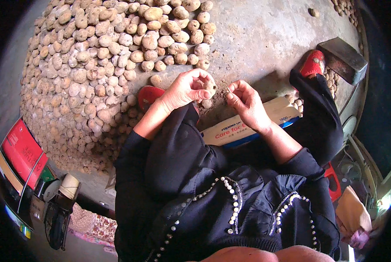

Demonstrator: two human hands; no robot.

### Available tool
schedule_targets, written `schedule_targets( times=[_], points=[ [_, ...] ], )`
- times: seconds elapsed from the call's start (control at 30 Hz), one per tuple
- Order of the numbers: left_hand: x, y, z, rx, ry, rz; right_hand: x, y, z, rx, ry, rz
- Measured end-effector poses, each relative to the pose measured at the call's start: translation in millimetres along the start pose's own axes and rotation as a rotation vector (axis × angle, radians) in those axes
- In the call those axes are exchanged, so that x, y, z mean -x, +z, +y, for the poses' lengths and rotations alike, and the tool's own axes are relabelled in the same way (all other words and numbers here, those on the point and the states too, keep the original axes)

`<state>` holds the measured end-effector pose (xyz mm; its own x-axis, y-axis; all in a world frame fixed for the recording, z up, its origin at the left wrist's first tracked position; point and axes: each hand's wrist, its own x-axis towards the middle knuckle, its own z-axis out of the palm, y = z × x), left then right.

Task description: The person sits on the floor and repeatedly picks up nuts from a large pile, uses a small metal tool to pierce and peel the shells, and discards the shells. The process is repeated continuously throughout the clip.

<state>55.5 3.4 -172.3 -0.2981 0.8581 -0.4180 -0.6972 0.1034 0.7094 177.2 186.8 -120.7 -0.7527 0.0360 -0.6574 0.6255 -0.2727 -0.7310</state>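
My left hand [189, 87] holds a small round potato [210, 86] between thumb and fingers; a dark spot marks its right side. Just to the right, apart from it, my right hand [246, 103] pinches something small and pale [228, 89] at its fingertips, too small to name. Below the held potato, another potato [206, 103] lies on the floor beside scattered brown crumbs [220, 96]. A printed carton [228, 131] lies between my legs, partly behind my right forearm.
A large heap of potatoes [80, 75] covers the concrete floor [248, 36] at the left. My red shoes [149, 96] are on either side. A dark metal box [343, 59] sits beyond the right shoe, with more potatoes [331, 82] near it. A red carton [23, 152] stands at far left.
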Motion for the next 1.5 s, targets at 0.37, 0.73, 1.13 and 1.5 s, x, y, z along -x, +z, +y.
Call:
schedule_targets(
  times=[0.37,0.73,1.13,1.5],
  points=[
    [1,12,9,-0.231,0.014,-0.004,2,13,-4,0.13,-0.163,-0.041],
    [3,17,17,-0.237,-0.017,-0.051,1,8,6,0.312,-0.188,0.001],
    [2,16,9,0.031,-0.044,-0.087,1,5,2,0.291,-0.171,0.204],
    [3,6,2,0.043,-0.068,-0.059,2,4,-1,0.246,-0.027,0.117]
  ],
)
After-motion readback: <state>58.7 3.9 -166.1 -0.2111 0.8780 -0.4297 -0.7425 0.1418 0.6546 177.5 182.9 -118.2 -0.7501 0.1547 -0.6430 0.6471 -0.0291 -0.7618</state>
